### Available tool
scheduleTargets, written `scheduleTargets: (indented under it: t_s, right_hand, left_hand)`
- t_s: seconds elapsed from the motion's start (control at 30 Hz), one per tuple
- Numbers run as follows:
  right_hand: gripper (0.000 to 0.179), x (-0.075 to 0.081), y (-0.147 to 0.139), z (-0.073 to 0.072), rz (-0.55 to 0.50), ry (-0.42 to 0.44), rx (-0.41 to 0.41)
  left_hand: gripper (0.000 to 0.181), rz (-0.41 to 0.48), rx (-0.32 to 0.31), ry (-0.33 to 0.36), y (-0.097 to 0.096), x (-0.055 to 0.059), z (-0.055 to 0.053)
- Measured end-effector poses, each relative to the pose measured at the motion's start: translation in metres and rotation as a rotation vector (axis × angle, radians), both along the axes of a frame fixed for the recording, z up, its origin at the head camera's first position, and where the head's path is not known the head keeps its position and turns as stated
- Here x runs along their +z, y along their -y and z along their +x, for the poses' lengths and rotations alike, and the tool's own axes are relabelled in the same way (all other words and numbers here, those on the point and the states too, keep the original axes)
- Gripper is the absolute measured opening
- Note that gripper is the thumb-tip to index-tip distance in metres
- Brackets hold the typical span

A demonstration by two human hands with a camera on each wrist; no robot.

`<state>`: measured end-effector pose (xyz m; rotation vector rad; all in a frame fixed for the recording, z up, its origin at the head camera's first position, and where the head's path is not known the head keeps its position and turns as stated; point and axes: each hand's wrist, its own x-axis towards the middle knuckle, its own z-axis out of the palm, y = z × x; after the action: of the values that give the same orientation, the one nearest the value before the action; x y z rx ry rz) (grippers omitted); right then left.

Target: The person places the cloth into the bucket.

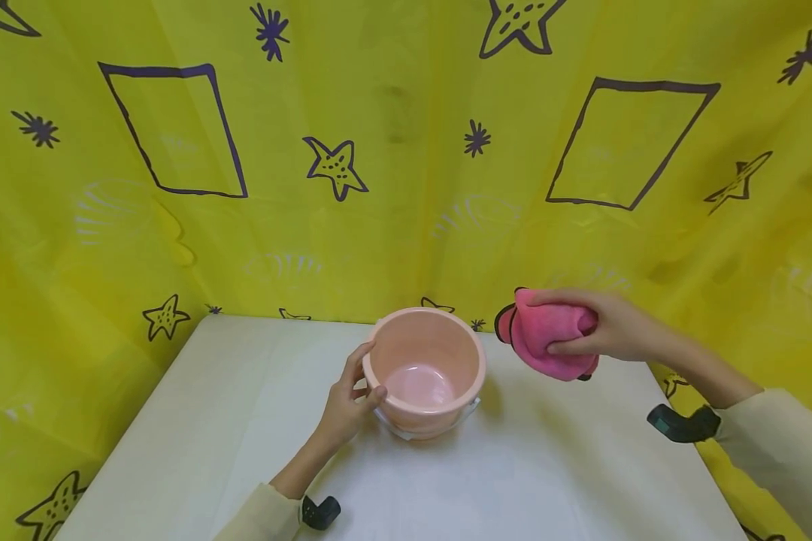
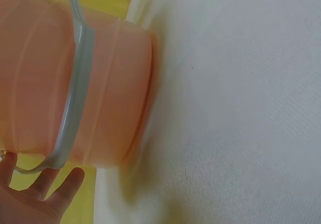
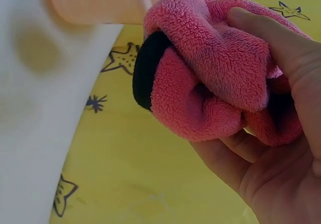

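A peach-coloured plastic bucket [image 1: 425, 419] stands upright on the white table, its inner bottom visible from above. My left hand [image 1: 343, 406] holds it at the left side, with the thumb and fingers around the rim. The pale grey handle [image 2: 77, 93] hangs down against the bucket's outside in the left wrist view. To the right of the bucket, my right hand [image 1: 612, 324] grips a bunched pink fleecy cloth [image 1: 548, 334] with black edging. The cloth is raised above the table, apart from the bucket, and its folds hide part of the fingers.
The white table [image 1: 230, 421] extends to both sides and in front of the bucket. A yellow curtain [image 1: 406, 248] with dark drawn stars and frames hangs behind and at both sides. Dark wrist-worn devices sit at the left cuff [image 1: 321, 512] and right cuff [image 1: 683, 423].
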<state>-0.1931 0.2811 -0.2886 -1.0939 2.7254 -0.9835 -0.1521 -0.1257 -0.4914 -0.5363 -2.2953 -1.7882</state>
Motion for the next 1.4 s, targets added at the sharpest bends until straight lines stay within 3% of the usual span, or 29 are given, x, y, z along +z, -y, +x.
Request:
scheduleTargets:
  t_s: [0.1, 0.3, 0.53, 1.0, 1.4]
  right_hand:
    - [0.065, 0.010, 0.010, -0.007, 0.009, 0.003, 0.030]
    - [0.067, 0.025, 0.037, -0.017, 0.070, 0.059, -0.012]
    - [0.069, 0.028, 0.075, -0.030, 0.135, 0.059, 0.031]
    - [0.065, -0.006, 0.140, -0.057, 0.194, 0.116, 0.168]
    - [0.063, -0.041, 0.176, -0.067, 0.296, 0.265, 0.229]
  left_hand:
    - [0.075, -0.001, -0.002, -0.001, -0.001, 0.001, 0.000]
    - [0.075, -0.004, 0.005, -0.006, -0.001, 0.001, 0.001]
    - [0.075, -0.005, 0.005, 0.005, 0.000, -0.001, 0.000]
    - [0.078, 0.010, 0.005, -0.004, 0.001, 0.001, 0.000]
    - [0.076, 0.024, -0.005, 0.009, 0.001, 0.000, -0.002]
